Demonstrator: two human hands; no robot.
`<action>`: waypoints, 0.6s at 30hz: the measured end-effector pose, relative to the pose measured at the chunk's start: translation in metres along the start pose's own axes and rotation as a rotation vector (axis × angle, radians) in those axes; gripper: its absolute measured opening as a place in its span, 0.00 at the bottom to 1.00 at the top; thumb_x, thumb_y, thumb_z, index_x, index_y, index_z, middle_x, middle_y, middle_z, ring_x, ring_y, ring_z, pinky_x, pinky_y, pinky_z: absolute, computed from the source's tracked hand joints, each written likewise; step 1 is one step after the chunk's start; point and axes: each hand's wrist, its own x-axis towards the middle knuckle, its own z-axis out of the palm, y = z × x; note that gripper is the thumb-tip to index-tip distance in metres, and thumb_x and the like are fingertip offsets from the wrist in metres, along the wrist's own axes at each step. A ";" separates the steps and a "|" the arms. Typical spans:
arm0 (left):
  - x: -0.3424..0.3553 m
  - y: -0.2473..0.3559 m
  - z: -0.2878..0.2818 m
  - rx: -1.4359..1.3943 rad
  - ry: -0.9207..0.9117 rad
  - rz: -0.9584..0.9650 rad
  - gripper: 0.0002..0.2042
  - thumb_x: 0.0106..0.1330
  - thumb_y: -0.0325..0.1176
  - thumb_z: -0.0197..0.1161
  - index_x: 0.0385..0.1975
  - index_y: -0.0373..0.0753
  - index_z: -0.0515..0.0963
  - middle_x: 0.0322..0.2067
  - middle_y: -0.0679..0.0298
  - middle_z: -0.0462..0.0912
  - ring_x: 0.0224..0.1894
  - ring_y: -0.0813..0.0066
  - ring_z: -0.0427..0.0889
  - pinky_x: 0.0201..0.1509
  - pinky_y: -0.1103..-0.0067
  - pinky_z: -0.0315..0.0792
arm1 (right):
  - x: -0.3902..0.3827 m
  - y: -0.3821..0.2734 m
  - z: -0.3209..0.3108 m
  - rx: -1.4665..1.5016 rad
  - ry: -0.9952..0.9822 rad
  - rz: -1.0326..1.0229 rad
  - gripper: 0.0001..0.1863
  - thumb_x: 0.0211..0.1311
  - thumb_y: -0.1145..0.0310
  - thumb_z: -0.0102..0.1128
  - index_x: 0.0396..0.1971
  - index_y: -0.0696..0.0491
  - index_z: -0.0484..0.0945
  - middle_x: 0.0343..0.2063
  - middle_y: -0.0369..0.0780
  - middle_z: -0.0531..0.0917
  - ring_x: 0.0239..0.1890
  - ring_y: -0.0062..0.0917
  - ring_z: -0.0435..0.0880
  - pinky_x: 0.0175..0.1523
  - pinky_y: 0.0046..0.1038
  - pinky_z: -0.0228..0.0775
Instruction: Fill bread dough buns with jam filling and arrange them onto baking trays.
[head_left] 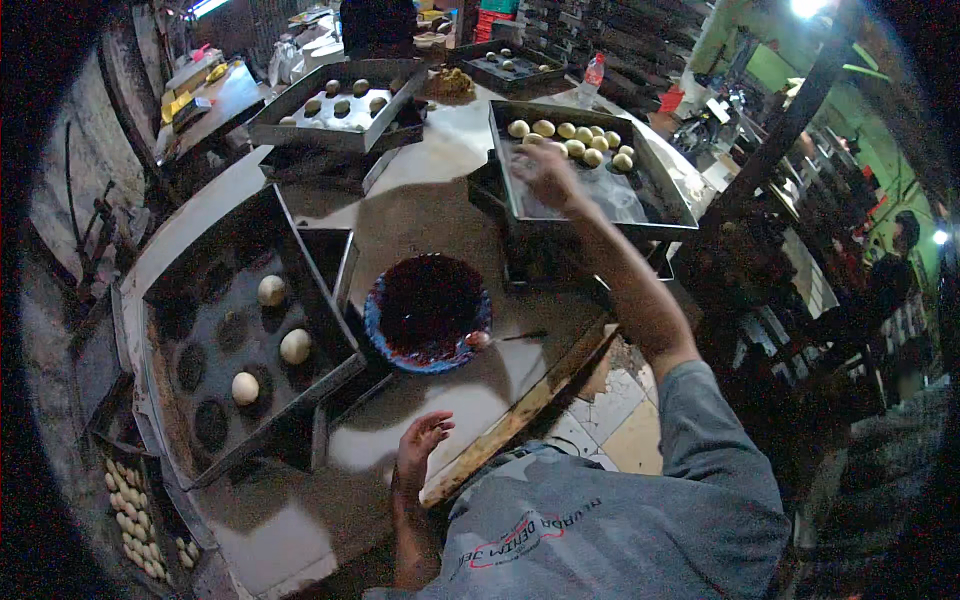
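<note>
My right hand reaches into the raised metal tray at the upper right, beside several pale dough balls; its fingers are blurred, and I cannot tell whether they hold one. My left hand is empty, its fingers loosely apart, near the table's front edge. Just beyond it is a blue-rimmed bowl of dark red filling, with a small object on its right rim. To the left, a dark tray with round marks holds three smooth dough balls, well spaced.
More trays of dough balls stand behind and at the lower left. A plastic bottle is at the back. A wooden edge borders the table. Other people are in the dark right side.
</note>
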 end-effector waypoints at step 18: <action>0.087 0.034 0.158 0.049 0.066 0.131 0.15 0.57 0.27 0.56 0.45 0.33 0.69 0.43 0.62 0.73 0.46 0.77 0.71 0.50 0.81 0.65 | 0.017 0.243 -0.230 -0.116 -0.453 0.331 0.21 0.51 0.61 0.54 0.44 0.57 0.73 0.38 0.36 0.78 0.42 0.22 0.72 0.52 0.22 0.59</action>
